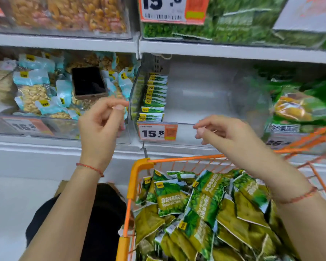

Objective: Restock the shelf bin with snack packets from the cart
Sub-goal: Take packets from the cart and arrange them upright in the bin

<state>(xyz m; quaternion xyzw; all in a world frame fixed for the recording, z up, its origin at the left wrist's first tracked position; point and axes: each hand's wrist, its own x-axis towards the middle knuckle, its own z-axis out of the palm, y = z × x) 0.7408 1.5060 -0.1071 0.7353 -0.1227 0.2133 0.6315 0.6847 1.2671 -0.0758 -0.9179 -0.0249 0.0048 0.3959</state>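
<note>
Head view: the one view, looking down over the cart at the shelf.
Left hand (100,127): raised in front of the shelf, left of the bin; fingers loosely curled, thumb near the fingertips, nothing in its grip.
Right hand (220,134): blurred, over the bin's front edge; fingers relaxed and slightly curled, grip empty.
Shelf bin (196,127): clear, mostly bare; a neat stack of green packets (154,97) stands only against its left wall.
Snack packets (205,210): a loose heap of green packs in the orange cart (137,178), near and below both hands.
Step in hand: between loads, I judge; both hands are free above the cart.
Next move: reach down into the heap, gather a few packs, square them up and set them beside the stack.
Around: a price tag (157,132) on the bin front; a dark phone (88,82) lying on pale blue packs in the left bin; green bags to the right.
In the way: the cart rim and the bin's front lip sit between heap and bin.
</note>
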